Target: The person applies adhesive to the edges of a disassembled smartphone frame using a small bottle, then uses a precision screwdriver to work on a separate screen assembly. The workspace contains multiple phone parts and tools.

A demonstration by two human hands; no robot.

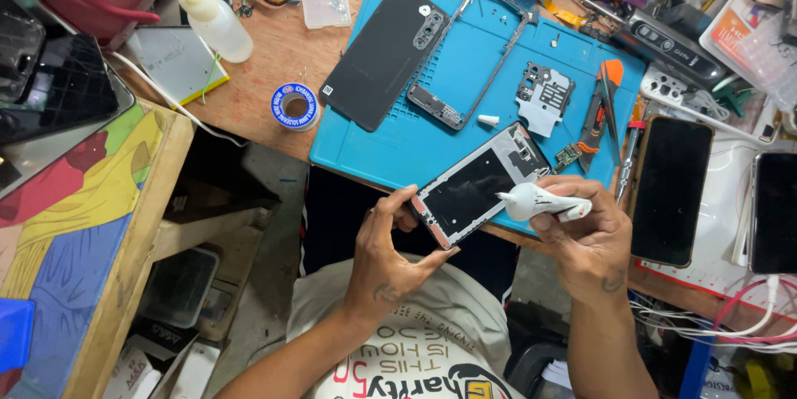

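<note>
- My left hand [388, 251] is gripping the opened phone body [480, 186] by its lower corner, holding it over the blue mat's [465, 75] near edge.
- My right hand [591, 237] is closing around a white glue tube [541, 200], its nozzle touching the phone's right edge.
- A black back cover [383, 53] is lying on the mat.

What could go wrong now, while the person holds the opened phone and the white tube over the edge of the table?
1. The left hand holds the opened phone by its end only, past the blue mat; it might slip and fall.
2. The white tube in the right hand points at the phone; too much paste could spread inside.
3. The small white cap lies loose and could get lost.
</note>
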